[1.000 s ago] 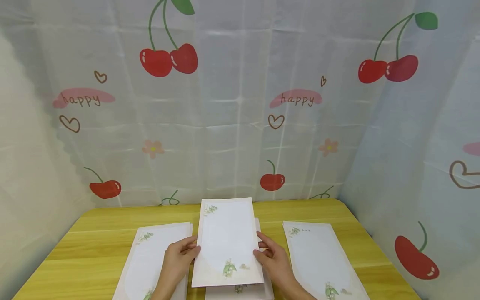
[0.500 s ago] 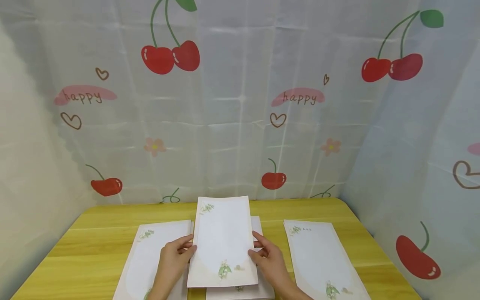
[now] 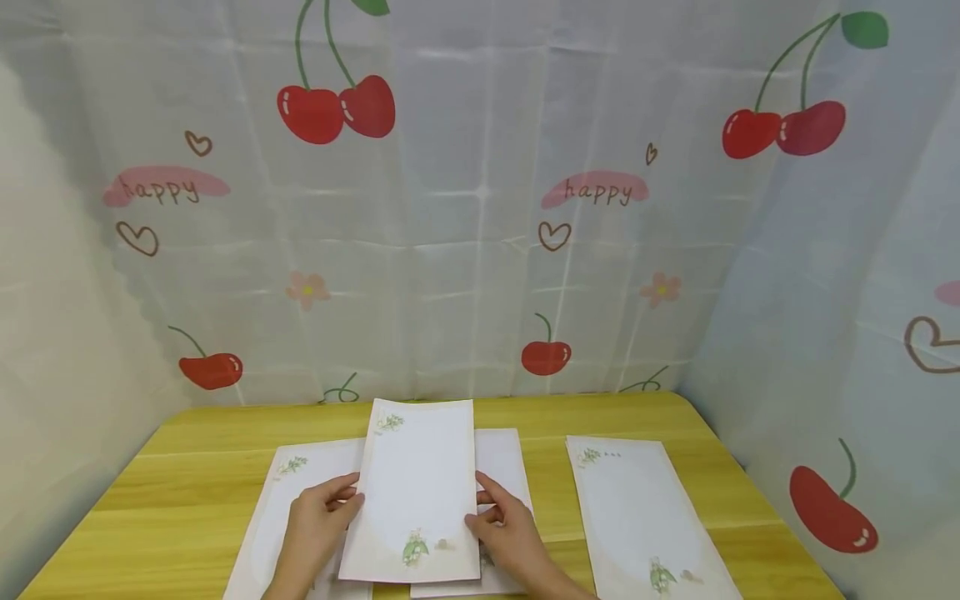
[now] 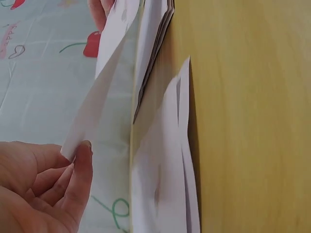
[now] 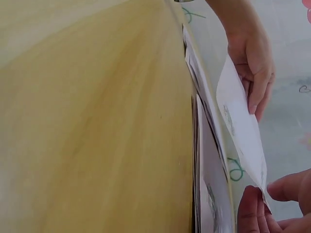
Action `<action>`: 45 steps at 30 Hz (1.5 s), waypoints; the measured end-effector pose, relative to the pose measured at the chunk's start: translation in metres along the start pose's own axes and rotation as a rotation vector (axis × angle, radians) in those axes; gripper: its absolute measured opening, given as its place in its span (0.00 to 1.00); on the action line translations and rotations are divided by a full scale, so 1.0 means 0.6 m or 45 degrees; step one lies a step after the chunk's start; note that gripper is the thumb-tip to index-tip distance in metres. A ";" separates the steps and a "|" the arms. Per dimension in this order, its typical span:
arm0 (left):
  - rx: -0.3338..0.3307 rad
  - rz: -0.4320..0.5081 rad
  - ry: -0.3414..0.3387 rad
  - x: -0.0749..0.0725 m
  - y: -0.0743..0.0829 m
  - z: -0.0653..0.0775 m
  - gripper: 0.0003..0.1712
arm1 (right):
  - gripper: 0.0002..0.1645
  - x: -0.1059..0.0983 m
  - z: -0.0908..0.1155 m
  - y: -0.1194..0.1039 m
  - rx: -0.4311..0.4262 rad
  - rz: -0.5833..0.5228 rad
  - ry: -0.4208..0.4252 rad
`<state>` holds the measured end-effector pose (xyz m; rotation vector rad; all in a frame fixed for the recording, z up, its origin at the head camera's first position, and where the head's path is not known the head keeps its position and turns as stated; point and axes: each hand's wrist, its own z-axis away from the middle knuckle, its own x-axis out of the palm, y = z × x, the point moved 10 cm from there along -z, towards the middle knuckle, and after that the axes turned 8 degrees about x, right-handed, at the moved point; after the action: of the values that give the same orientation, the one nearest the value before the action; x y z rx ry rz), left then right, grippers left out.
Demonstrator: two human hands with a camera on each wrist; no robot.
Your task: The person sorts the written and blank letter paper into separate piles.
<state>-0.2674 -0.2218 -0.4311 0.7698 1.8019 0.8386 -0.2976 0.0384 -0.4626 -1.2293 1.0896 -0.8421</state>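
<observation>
My left hand point(image 3: 313, 525) pinches the left edge of a sheet of paper point(image 3: 420, 492), a pale letter sheet with a green floral print at its upper left and lower middle. Its right edge is pinched by my right hand point(image 3: 512, 533). Both wrist views show the sheet point(image 4: 97, 97) raised above the table and bending slightly between the hands. Behind and below it lies the middle stack of matching paper point(image 3: 510, 467), partly covered. The left stack point(image 3: 288, 500) sits under my left hand and is partly hidden by the held sheet.
A third pile of the same paper point(image 3: 645, 508), with small writing at its top, lies on the right of the yellow wood-grain table point(image 3: 150, 500). A pale curtain point(image 3: 450, 208) printed with cherries hangs behind the table and along its sides.
Both hands have moved left with the sheet, from over the middle stack to overlapping the left one. More of the middle stack shows now. The right pile stays put.
</observation>
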 end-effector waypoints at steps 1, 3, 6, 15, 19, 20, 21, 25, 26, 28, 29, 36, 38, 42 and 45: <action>0.003 -0.021 0.006 -0.007 -0.003 0.000 0.17 | 0.36 0.009 -0.001 -0.001 -0.001 0.000 -0.014; -0.003 -0.071 0.003 -0.019 -0.008 0.000 0.16 | 0.36 0.026 -0.003 -0.005 -0.005 -0.011 -0.032; -0.011 -0.137 -0.011 -0.034 -0.015 0.001 0.16 | 0.35 0.052 -0.006 -0.006 -0.003 -0.045 -0.048; -0.069 -0.241 -0.024 -0.081 -0.055 0.012 0.16 | 0.35 0.129 -0.007 -0.002 0.028 -0.073 -0.144; -0.119 -0.291 -0.057 -0.106 -0.076 0.016 0.19 | 0.35 0.148 -0.005 -0.018 -0.030 0.008 -0.183; -0.132 -0.303 -0.064 -0.113 -0.081 0.016 0.20 | 0.35 0.152 -0.005 -0.023 -0.047 0.027 -0.189; -0.145 -0.311 -0.071 -0.119 -0.085 0.016 0.21 | 0.36 0.157 -0.006 -0.028 -0.065 0.049 -0.192; -0.216 -0.334 -0.099 -0.141 -0.105 0.018 0.26 | 0.36 0.174 -0.009 -0.041 -0.096 0.111 -0.224; -0.236 -0.342 -0.105 -0.146 -0.110 0.019 0.28 | 0.36 0.179 -0.010 -0.042 -0.093 0.115 -0.236; -0.264 -0.355 -0.114 -0.154 -0.117 0.022 0.30 | 0.36 0.189 -0.011 -0.044 -0.074 0.122 -0.270; -0.276 -0.361 -0.121 -0.157 -0.121 0.023 0.31 | 0.36 0.194 -0.011 -0.045 -0.068 0.125 -0.285; -0.324 -0.410 -0.209 -0.161 -0.144 0.029 0.37 | 0.36 0.216 -0.016 -0.044 -0.007 0.198 -0.335; -0.332 -0.426 -0.235 -0.161 -0.152 0.031 0.38 | 0.37 0.219 -0.017 -0.040 0.008 0.232 -0.341; -0.322 -0.472 -0.301 -0.155 -0.165 0.034 0.38 | 0.35 0.223 -0.019 -0.035 0.011 0.316 -0.348; -0.292 -0.498 -0.346 -0.148 -0.171 0.034 0.38 | 0.33 0.226 -0.023 -0.031 0.007 0.380 -0.354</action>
<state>-0.2329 -0.3464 -0.4763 0.3460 1.5139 0.6320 -0.2701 -0.0962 -0.4687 -1.1065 1.0099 -0.4323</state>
